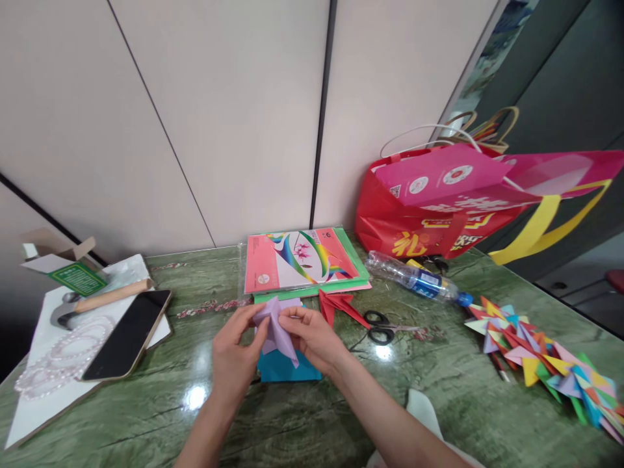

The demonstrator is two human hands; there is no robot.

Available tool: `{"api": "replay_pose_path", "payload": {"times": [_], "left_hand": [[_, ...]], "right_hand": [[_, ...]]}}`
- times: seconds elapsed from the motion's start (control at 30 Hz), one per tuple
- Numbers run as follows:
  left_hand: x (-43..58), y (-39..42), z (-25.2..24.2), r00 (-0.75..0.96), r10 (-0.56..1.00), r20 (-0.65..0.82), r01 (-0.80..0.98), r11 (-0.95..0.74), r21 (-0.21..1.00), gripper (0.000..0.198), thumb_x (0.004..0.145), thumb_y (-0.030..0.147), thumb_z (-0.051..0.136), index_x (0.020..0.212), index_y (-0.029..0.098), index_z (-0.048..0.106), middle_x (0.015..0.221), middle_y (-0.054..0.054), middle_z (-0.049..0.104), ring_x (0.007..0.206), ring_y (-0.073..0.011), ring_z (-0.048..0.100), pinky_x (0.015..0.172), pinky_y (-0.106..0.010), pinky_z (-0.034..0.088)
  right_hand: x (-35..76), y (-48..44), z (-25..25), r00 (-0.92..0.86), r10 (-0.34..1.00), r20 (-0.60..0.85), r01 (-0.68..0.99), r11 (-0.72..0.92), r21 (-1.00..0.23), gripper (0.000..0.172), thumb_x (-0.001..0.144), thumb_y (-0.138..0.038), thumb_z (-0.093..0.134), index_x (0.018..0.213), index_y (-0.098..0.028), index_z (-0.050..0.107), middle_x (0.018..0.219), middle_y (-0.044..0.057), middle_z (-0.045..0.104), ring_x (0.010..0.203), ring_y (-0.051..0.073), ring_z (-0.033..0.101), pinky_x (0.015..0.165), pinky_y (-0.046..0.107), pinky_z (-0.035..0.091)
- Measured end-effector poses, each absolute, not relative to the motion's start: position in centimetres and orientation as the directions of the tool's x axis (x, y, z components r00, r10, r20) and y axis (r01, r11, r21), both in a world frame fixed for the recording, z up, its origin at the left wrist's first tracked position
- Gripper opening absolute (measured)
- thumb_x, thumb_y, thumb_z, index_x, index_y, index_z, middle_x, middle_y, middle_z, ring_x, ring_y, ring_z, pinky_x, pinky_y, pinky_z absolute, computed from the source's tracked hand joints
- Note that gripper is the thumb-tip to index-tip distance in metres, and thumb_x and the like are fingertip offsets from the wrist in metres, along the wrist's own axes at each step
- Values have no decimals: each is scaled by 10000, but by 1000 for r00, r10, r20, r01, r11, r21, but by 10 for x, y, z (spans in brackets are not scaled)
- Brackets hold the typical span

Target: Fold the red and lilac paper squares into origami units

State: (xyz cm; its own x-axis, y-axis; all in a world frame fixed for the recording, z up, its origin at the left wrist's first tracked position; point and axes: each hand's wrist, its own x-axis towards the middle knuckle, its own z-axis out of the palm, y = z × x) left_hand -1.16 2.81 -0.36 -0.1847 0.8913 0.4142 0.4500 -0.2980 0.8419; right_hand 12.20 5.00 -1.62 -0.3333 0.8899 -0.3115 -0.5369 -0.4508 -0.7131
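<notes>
A folded piece of lilac origami paper (277,335) is held up between both hands above the table. My left hand (236,344) pinches its left side with thumb and fingers. Gripping the right side is my right hand (314,335), its thumb and forefinger closed on the paper. Beneath the hands lies blue paper (290,369), partly covered by them. Just right of my right hand rest a red folded paper piece (341,307) and black-handled scissors (383,326). Behind the hands is a pack of coloured paper (292,260).
Far right, colourful folded paper pieces (546,361) lie near a plastic bottle (414,276). A red gift bag (419,208) stands behind. On the left, a white board (36,416) bears a phone (127,335), a hammer (104,300), beads (68,354) and a small green box (78,276).
</notes>
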Motion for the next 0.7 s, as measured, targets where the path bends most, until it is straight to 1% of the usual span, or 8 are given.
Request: {"api": "replay_pose_path", "payload": {"times": [0.17, 0.33, 0.43, 0.5, 0.57, 0.7], "left_hand": [[-9, 28, 3, -208, 907, 366, 369, -273, 888, 182, 674, 264, 636, 842, 238, 701, 854, -33, 655, 781, -192, 590, 716, -283, 488], [-9, 30, 4, -241, 958, 153, 188, -109, 976, 219, 627, 293, 679, 825, 202, 704, 792, -33, 683, 725, -184, 615, 649, -264, 498], [-10, 31, 3, -234, 968, 91, 123, -63, 990, 230, 599, 278, 699, 810, 187, 702, 744, -30, 693, 683, -181, 622, 627, -263, 503], [-9, 31, 3, -233, 968, 89, 122, -61, 991, 226, 593, 267, 701, 803, 183, 700, 730, -30, 695, 678, -185, 627, 638, -274, 507], [-8, 30, 2, -237, 965, 113, 157, -76, 985, 211, 606, 264, 692, 802, 185, 699, 744, -33, 695, 700, -194, 630, 661, -288, 509], [-9, 29, -2, -210, 950, 231, 297, -163, 941, 187, 667, 276, 650, 835, 205, 692, 816, -34, 679, 748, -194, 621, 692, -290, 496]], "right_hand": [[121, 49, -16, -362, 878, -315, -519, -470, -714, 348, 476, -328, 797, 686, -146, 588, 546, -42, 581, 457, 77, 505, 490, 214, 399], [119, 50, -20, -329, 883, -334, -508, -464, -725, 333, 488, -360, 785, 639, -139, 586, 528, -43, 571, 447, 66, 476, 473, 201, 360], [120, 50, -20, -352, 868, -349, -476, -487, -732, 340, 477, -361, 788, 629, -138, 580, 514, -51, 559, 436, 62, 465, 466, 201, 357], [121, 50, -20, -378, 855, -354, -454, -505, -734, 348, 473, -364, 788, 628, -137, 576, 506, -54, 551, 429, 60, 460, 460, 202, 363], [121, 49, -19, -395, 848, -355, -439, -513, -738, 352, 475, -369, 787, 630, -133, 578, 499, -55, 545, 425, 56, 454, 453, 198, 365], [121, 49, -18, -416, 838, -354, -420, -522, -742, 345, 493, -382, 776, 622, -128, 581, 487, -58, 528, 422, 49, 444, 451, 192, 367]]}}
